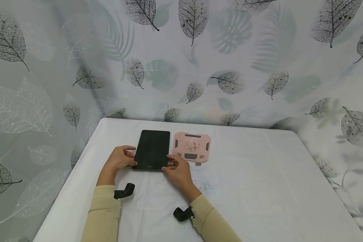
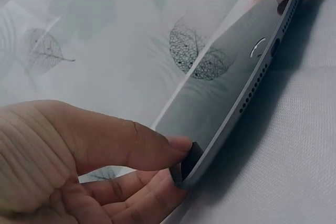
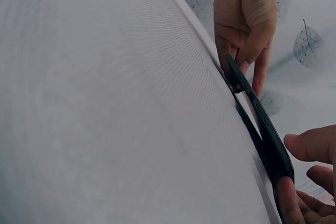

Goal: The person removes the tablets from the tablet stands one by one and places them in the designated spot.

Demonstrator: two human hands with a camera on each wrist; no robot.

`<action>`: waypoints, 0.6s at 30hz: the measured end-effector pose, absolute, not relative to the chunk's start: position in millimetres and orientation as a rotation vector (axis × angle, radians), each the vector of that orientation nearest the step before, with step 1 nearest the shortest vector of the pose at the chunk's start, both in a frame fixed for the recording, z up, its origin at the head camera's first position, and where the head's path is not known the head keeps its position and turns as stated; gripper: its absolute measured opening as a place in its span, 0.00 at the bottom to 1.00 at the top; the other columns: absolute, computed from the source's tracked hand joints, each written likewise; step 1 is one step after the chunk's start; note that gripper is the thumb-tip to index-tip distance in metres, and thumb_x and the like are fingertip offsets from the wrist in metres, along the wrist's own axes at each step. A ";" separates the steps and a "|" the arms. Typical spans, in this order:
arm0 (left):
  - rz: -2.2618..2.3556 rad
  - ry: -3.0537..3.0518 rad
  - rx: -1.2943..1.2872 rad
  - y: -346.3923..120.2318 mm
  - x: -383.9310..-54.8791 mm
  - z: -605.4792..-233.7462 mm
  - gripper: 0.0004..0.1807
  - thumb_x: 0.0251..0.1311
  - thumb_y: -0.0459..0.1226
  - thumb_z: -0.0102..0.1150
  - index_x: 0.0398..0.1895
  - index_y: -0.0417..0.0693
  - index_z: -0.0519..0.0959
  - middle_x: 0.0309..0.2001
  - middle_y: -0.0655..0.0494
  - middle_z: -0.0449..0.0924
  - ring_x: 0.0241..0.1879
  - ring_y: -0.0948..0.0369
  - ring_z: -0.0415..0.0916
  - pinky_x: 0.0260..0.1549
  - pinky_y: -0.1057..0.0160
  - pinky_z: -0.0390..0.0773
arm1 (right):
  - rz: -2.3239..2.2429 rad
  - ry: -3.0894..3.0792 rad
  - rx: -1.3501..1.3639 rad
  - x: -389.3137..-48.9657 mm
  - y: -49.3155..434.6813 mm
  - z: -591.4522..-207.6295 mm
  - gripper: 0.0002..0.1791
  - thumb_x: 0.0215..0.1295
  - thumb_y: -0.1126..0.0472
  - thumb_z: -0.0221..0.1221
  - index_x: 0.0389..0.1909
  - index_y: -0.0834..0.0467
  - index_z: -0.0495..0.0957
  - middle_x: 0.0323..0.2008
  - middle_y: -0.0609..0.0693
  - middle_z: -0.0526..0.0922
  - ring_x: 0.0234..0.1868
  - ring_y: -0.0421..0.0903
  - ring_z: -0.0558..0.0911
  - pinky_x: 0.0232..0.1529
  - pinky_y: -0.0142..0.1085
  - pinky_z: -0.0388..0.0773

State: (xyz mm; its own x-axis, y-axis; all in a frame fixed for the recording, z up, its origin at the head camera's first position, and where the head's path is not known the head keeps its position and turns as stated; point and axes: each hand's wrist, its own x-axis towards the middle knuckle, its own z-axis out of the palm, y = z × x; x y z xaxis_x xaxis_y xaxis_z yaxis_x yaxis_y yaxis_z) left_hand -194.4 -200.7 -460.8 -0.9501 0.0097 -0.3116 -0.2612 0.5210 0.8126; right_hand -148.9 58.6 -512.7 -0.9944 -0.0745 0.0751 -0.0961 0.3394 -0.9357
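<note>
A black tablet (image 1: pixel 153 149) lies screen up on the white-covered table, its home button at the near edge. My left hand (image 1: pixel 120 159) holds its near left corner; in the left wrist view the thumb (image 2: pixel 152 148) is on the screen side and the other fingers are underneath. At the near right corner is my right hand (image 1: pixel 179 170), with fingers (image 3: pixel 287 198) below the tablet's edge and the thumb beside its upper side. A shadowed gap shows under the near edge of the tablet (image 3: pixel 268 140) in the right wrist view.
Just right of the tablet lies a pink tablet case (image 1: pixel 178 148) with a round centre piece and dark corner pads. The white table cloth (image 1: pixel 260 181) extends to the right. A leaf-patterned curtain (image 1: pixel 175 43) stands behind and around the table. Black wrist cameras (image 1: pixel 124 191) sit at both sleeves.
</note>
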 end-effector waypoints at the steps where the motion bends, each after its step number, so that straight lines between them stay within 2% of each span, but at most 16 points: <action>1: 1.392 2.496 -0.215 -200.0 -194.4 -460.8 0.39 0.44 0.23 0.74 0.66 0.39 0.75 0.44 0.46 0.82 0.39 0.56 0.78 0.33 0.65 0.78 | 1.778 -2.555 0.184 -148.7 59.4 -512.9 0.30 0.55 0.63 0.74 0.61 0.57 0.81 0.46 0.56 0.88 0.41 0.45 0.89 0.44 0.33 0.86; 4: 1.355 2.535 -0.225 -196.0 -194.5 -460.1 0.37 0.45 0.24 0.74 0.64 0.40 0.77 0.46 0.44 0.82 0.42 0.53 0.78 0.34 0.63 0.79 | 1.699 -2.590 0.240 -148.0 62.3 -511.9 0.31 0.55 0.62 0.75 0.62 0.53 0.81 0.44 0.53 0.87 0.37 0.41 0.84 0.40 0.31 0.83; 11: 1.146 2.728 -0.205 -182.8 -193.6 -452.4 0.31 0.46 0.25 0.71 0.59 0.39 0.80 0.46 0.40 0.86 0.44 0.48 0.82 0.38 0.55 0.82 | 1.455 -2.668 0.336 -150.0 62.1 -514.9 0.27 0.58 0.61 0.73 0.60 0.53 0.83 0.23 0.45 0.80 0.25 0.33 0.73 0.33 0.29 0.73; 18: 0.997 2.861 -0.172 -172.2 -190.0 -448.6 0.28 0.49 0.23 0.68 0.59 0.33 0.80 0.45 0.37 0.87 0.42 0.46 0.84 0.37 0.54 0.85 | 1.370 -2.678 0.317 -152.4 57.3 -513.6 0.27 0.57 0.61 0.74 0.60 0.55 0.84 0.21 0.44 0.79 0.24 0.33 0.73 0.33 0.29 0.73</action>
State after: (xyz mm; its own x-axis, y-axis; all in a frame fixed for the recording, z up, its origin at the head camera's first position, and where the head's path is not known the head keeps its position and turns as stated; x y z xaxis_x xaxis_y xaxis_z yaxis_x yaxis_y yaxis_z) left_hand -190.0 -172.2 -448.6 -0.9879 -0.0716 -0.1374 -0.1414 0.7782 0.6118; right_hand -152.4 57.3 -513.6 -0.9712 -0.1322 0.1983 -0.2382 0.5693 -0.7869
